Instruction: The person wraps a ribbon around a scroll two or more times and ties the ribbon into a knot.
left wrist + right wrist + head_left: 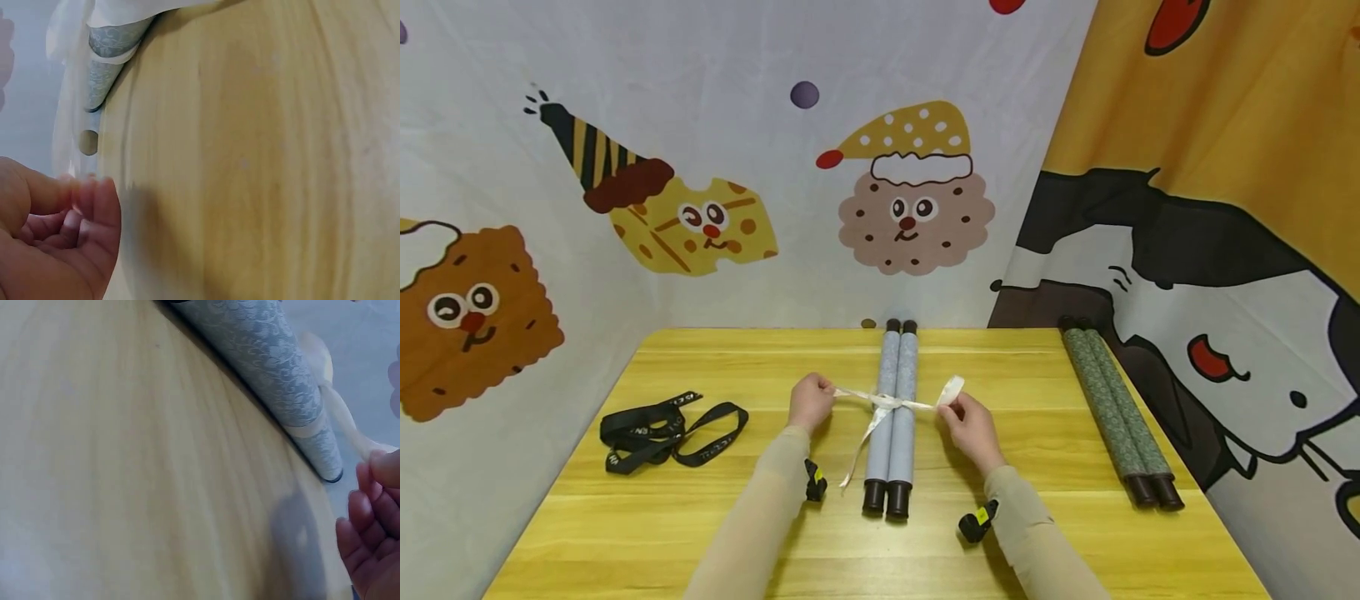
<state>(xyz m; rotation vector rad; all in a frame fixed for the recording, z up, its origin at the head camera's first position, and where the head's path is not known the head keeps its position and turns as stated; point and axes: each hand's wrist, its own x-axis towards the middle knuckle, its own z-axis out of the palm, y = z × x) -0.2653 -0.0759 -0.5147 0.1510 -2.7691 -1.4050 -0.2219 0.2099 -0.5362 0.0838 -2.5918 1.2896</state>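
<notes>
Two light blue patterned scrolls [907, 442] with dark brown end knobs lie side by side on the table. A white ribbon [923, 406] goes round them and is knotted on top near their middle. My left hand [812, 402] pinches the ribbon on the left, and my right hand [972, 427] pinches it on the right, where a loop stands up above the fingers. Between the hands the ribbon stretches nearly straight across the scrolls, while another tail hangs toward the front. In the right wrist view, a ribbon band circles the patterned scroll [269, 356].
At the table's left lies a black strap [647, 429] with white lettering, loosely looped. Two green patterned scrolls [1112, 400] with dark knobs lie along the right edge. Behind the wooden table [700, 517] hangs a cloth [737, 83] printed with cartoon figures.
</notes>
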